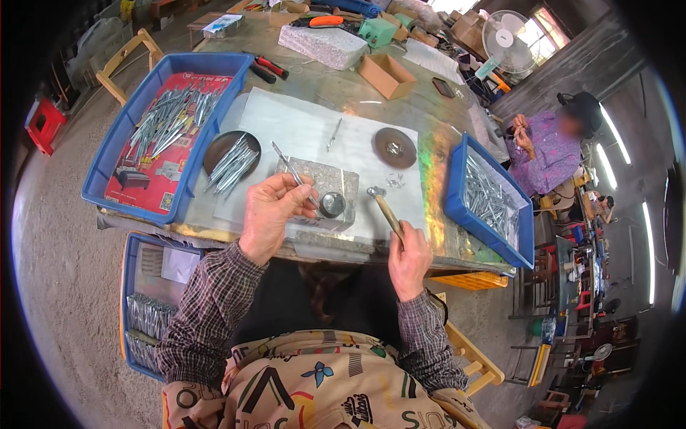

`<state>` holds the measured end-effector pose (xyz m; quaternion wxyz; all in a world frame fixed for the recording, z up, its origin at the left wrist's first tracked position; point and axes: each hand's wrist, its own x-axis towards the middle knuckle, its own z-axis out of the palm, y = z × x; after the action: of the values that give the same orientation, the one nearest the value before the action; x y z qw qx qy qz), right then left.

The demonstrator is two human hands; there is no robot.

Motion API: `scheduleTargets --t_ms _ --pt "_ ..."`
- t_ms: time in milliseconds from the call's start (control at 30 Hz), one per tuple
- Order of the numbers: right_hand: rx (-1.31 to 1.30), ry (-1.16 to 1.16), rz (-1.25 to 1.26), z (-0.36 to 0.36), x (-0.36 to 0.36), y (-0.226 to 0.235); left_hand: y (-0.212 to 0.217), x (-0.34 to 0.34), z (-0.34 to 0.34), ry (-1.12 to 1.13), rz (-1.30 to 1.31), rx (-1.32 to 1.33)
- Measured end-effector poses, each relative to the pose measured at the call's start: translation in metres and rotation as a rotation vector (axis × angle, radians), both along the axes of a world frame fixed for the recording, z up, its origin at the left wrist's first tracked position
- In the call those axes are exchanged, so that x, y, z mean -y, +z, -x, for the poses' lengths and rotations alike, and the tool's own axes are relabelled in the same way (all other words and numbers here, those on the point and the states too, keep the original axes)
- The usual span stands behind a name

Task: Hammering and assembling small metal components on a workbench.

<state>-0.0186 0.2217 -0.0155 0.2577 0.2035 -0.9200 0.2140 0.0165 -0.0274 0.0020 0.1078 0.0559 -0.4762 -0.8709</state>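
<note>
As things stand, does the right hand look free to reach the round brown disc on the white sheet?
Probably not freely: the right hand grips a small wooden-handled hammer, though nothing lies between it and the round brown disc.

Grey concrete floor all round. Pale wooden chair frame far left, small red plastic stool beside it. White standing fan near bright window. Dark plank wall right, 3 fluorescent tubes glowing.
</note>
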Motion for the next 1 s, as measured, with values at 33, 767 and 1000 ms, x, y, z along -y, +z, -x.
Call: scheduleTargets --t_ms 33,767,1000 --pt "0.002 -0.001 0.000 0.000 0.000 -0.003 0.000 0.000 0.000 0.002 0.001 0.002" --pt "0.081 -0.002 -0.089 -0.001 0.004 -0.030 -0.004 0.093 -0.014 0.494 1.585 0.044" --pt "0.130 0.000 -0.097 -0.001 0.003 -0.028 -0.008 0.108 -0.013 0.476 1.477 0.002"
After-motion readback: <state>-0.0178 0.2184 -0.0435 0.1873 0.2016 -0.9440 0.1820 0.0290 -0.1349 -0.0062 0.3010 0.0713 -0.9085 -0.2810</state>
